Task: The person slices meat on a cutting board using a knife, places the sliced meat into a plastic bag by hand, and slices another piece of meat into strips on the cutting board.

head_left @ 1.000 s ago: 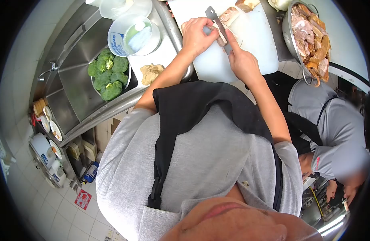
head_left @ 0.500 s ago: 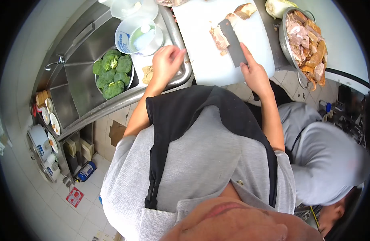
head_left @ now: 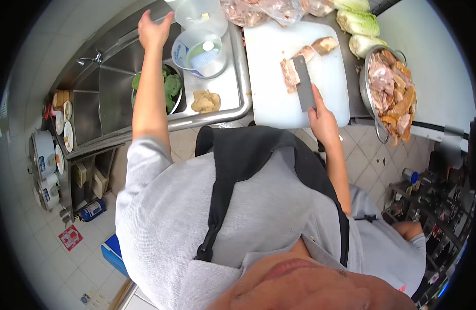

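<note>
My right hand [head_left: 324,123] grips the handle of a cleaver [head_left: 304,85], its dark blade resting flat on the white cutting board [head_left: 269,57]. Beside the blade lie a pale cut piece of meat [head_left: 288,75] and, farther up, a browned piece of meat [head_left: 325,45]. My left hand [head_left: 154,30] is stretched out over the back of the metal sink [head_left: 114,98], thumb and fingers apart, holding nothing that I can see. Under my left forearm is a bowl of broccoli [head_left: 172,85], partly hidden by the arm.
Right of the board stands a metal colander [head_left: 364,85] heaped with meat. Cabbages [head_left: 357,23] and bagged meat [head_left: 248,13] lie behind. A plastic tub [head_left: 183,57] and a tan crumpled thing [head_left: 206,102] sit beside the sink. Another person in grey [head_left: 385,237] is close on my right.
My left hand has moved from beside the tub, up and left over the sink, and its fingers have spread. My right hand keeps the cleaver on the board. The other person has shifted.
</note>
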